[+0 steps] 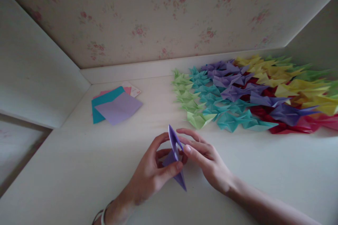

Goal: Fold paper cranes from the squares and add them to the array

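Note:
A partly folded piece of purple origami paper [173, 140] is held up over the table, its layers parted near the middle. My left hand [155, 172] grips it from the left, thumb across the lower part and fingers behind. From the other side, my right hand [208, 158] has its thumb and fingertips at the paper's right edge, pinching it. The right hand's upper finger stands off the paper. Some of the left fingers are hidden behind the folds.
Flat paper sheets lie at the left, a lilac sheet [120, 107] over a teal sheet [97, 112]. Rows of folded paper cranes in several colours, including a light green crane [199, 119], cover the right back. A flowered wall [158, 17] bounds the white table [79, 168].

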Demonstrator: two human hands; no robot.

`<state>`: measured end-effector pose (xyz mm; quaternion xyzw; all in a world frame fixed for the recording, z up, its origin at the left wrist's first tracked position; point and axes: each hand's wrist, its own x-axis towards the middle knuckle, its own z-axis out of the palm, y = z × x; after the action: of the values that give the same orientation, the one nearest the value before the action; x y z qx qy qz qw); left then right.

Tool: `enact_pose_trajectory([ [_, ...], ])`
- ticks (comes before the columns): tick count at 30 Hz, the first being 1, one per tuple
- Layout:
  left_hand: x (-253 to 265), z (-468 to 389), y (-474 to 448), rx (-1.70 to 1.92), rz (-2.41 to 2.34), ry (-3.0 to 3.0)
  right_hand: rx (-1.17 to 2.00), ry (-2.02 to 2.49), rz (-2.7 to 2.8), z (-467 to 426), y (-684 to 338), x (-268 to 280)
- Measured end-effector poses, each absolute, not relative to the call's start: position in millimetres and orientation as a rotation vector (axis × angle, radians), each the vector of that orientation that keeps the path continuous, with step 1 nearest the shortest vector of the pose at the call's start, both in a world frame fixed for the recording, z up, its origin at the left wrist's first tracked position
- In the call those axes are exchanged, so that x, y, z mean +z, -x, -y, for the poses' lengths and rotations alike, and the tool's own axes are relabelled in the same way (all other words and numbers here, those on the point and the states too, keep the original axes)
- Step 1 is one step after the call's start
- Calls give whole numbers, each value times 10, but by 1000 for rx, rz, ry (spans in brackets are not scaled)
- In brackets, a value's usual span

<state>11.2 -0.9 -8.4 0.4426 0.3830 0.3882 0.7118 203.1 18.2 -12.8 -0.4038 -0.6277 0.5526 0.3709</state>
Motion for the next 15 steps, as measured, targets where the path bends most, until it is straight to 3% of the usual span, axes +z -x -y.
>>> enact_pose_trajectory([
  [15,-74,12,-171,879,-861,-1114,1420,1039,1571,-162,-1975,-106],
])
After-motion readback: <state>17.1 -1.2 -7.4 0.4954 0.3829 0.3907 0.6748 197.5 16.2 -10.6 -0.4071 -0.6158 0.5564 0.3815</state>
